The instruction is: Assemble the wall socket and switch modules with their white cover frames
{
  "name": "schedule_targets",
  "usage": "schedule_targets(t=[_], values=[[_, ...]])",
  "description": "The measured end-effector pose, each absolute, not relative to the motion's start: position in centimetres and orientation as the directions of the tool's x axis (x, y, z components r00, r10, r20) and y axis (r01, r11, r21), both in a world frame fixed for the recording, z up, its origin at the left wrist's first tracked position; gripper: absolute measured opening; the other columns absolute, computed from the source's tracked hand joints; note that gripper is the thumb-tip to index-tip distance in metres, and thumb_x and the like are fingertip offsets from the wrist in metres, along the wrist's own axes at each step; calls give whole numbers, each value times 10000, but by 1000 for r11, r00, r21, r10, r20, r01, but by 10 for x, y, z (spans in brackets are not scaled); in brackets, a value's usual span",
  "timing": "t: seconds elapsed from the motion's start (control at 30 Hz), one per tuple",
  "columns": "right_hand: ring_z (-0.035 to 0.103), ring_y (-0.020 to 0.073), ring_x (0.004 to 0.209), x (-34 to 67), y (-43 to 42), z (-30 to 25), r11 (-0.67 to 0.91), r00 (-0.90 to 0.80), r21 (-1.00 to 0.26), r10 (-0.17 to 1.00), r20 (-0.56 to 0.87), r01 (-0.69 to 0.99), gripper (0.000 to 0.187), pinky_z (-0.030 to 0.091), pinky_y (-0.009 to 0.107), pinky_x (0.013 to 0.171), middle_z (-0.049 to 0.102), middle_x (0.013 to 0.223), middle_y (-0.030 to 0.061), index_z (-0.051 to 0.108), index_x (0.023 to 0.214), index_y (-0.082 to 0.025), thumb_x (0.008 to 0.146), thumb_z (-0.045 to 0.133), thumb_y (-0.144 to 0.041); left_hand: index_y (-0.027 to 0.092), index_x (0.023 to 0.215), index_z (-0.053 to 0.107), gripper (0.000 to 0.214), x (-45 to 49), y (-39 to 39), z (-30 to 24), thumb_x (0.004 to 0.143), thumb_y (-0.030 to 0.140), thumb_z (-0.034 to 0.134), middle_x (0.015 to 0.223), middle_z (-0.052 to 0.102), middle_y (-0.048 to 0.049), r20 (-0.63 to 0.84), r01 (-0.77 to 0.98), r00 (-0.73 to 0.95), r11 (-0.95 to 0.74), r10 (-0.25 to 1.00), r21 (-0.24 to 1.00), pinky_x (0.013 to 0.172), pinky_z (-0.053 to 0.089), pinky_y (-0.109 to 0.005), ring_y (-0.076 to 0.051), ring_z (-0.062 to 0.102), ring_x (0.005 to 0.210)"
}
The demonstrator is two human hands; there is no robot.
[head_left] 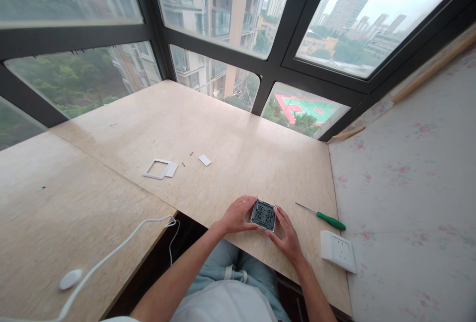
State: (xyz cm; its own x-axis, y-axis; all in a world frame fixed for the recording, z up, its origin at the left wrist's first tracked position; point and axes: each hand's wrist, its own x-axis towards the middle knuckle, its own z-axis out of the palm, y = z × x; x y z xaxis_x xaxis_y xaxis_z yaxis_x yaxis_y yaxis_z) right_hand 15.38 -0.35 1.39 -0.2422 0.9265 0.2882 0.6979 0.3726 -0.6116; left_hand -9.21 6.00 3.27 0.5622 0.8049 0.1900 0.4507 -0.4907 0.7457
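Head-worn camera view: at the near edge of a pale tabletop [230,143], the left hand [240,214] and right hand [285,236] grip a square, dark-faced module [264,215] by its opposite sides. Right of them lie a green-handled screwdriver [330,220] and, nearer, a white socket box [340,251] beside a floral wall [401,203]. Farther left sit a white frame [153,176], two tiny dark pieces [191,154] and a white plate [205,160].

Head-worn view from above the bare left hand [240,214] and bare right hand [286,239]; faces forward-down, dark-framed glass windows [278,56] beyond them.
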Motion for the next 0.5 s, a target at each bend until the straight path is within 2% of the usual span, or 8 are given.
schedule_targets(t=[0.5], values=[[405, 319, 1388, 155, -3, 10, 356, -226, -640, 933, 279, 681, 679, 392, 551, 1107, 399, 1512, 128, 333, 1491, -266, 888, 627, -374, 183, 1429, 401, 930, -92, 61, 25, 685, 604, 770, 1392, 527, -146, 242, 445, 550, -525, 800, 725, 1125, 358, -463, -302, 476, 1305]])
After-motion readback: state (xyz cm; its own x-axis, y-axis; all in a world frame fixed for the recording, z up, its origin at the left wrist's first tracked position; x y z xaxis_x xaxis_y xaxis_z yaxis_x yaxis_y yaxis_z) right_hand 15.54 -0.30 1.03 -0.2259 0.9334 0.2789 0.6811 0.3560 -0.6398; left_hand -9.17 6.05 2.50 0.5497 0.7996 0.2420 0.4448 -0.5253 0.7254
